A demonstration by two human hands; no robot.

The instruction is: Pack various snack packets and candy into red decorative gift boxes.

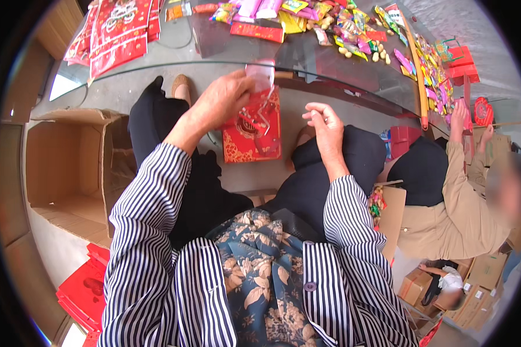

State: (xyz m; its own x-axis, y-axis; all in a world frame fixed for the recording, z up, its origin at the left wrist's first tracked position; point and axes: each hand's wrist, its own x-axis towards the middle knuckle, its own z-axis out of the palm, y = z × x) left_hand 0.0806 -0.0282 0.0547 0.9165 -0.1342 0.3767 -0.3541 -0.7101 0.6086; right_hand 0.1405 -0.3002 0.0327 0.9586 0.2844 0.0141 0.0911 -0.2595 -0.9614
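Note:
My left hand (pixel 229 94) is closed on a thin, partly see-through plastic bag (pixel 260 78) at the glass table's near edge. The bag hangs down, red and white print showing on its lower part. Behind and below it, a red box or gift bag with gold ornament (pixel 252 145) stands between my feet. To the right my right hand (pixel 328 128) hovers above my knee, fingers loosely bent and apart, with nothing seen in it. On the glass table (pixel 173 47) lie printed red bags (pixel 119 37) at the left, and a heap of wrapped sweets (pixel 351 26) with peanuts in shells (pixel 380 56) farther right.
An open cardboard box (pixel 65 165) stands at my left, above red paper bags (pixel 84 282). A wooden strip (pixel 412 65) borders another sweet pile (pixel 434 73). At my right sits a co-worker in a tan jacket (pixel 451 225); another person (pixel 449 282) is near stacked cartons (pixel 482 286).

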